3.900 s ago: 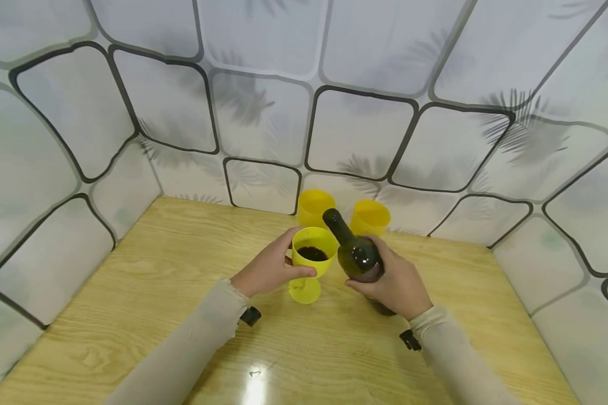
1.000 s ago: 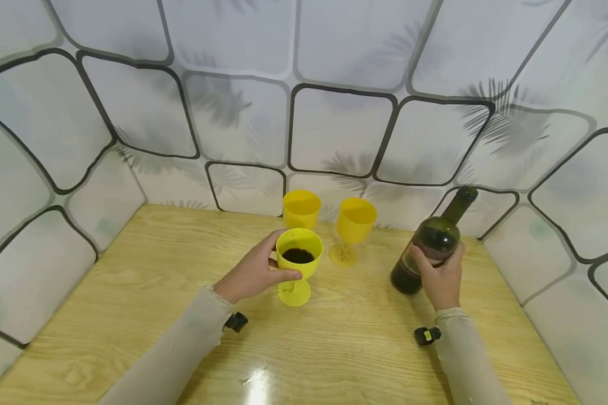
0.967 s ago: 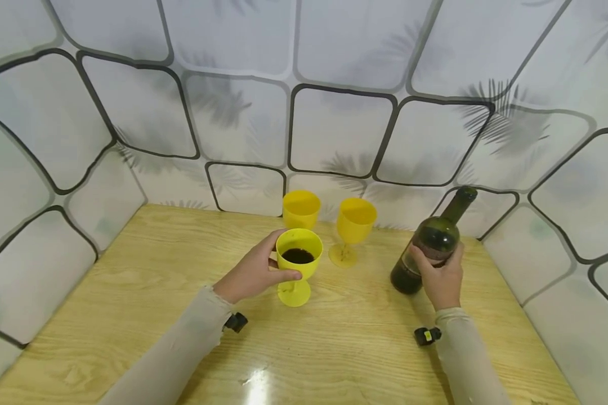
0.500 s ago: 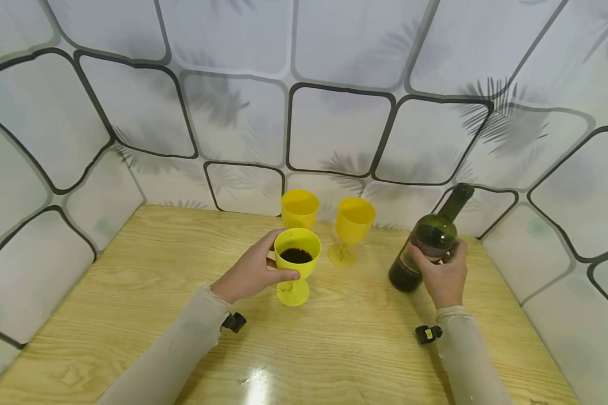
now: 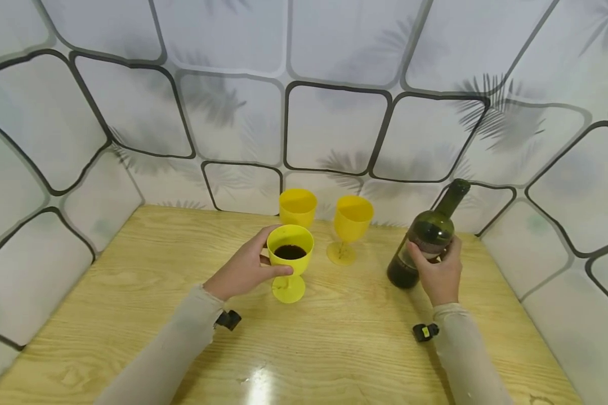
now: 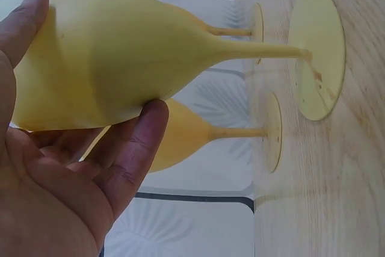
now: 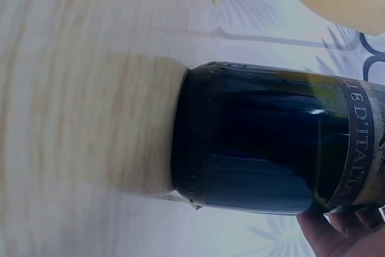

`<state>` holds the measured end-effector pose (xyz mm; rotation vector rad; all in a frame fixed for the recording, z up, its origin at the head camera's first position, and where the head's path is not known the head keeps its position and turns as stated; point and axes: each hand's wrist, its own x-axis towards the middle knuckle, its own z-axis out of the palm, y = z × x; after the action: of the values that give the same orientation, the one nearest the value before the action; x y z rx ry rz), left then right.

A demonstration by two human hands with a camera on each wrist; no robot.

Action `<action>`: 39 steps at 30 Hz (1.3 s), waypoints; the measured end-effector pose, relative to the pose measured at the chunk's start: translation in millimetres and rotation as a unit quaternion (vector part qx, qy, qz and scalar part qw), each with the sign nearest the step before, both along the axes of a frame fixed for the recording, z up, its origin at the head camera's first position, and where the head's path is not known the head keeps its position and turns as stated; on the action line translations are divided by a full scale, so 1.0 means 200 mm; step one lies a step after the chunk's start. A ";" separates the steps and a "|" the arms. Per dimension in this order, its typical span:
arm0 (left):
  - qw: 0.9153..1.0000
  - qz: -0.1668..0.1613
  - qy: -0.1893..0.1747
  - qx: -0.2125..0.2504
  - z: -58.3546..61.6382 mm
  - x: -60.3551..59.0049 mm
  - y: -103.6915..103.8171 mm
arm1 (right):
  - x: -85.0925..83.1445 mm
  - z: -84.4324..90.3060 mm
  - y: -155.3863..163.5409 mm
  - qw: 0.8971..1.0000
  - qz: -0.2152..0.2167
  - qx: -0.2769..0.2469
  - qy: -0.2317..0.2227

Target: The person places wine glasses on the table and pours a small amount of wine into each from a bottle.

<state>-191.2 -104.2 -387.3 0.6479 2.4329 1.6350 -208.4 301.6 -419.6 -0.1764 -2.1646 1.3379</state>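
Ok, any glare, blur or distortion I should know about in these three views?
Head view: fisheye bends the wall tiles; lamp glare on the table near the bottom edge. Left wrist view: turned sideways, the held goblet is sharp. Right wrist view: also sideways, the wood is soft, with faint highlights on the bottle.

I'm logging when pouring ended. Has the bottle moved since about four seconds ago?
Yes. The bottle, gripped by the right hand, went from tilted over the filled goblet to upright, right of the back-right goblet.
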 end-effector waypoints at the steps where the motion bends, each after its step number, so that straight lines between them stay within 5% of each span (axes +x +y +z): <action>1: 1.000 0.003 0.002 -0.001 0.00 0.00 0.00 | 0.00 0.00 0.00 1.000 0.001 -0.003 0.000; 12: 0.999 0.040 0.019 -0.004 0.01 0.00 -0.06 | 0.01 -0.01 0.01 1.000 -0.009 -0.016 0.011; 24: 0.993 0.119 0.019 -0.017 0.00 0.01 -0.16 | 0.02 -0.05 0.00 1.000 -0.006 -0.024 0.008; 39: 0.979 0.198 0.033 -0.019 0.00 -0.14 -0.32 | -0.01 -0.05 -0.04 0.999 0.008 -0.021 0.031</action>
<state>-219.3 -167.5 -387.3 0.2190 2.7720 1.7116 -210.5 294.4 -429.7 -0.1328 -2.0908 1.3803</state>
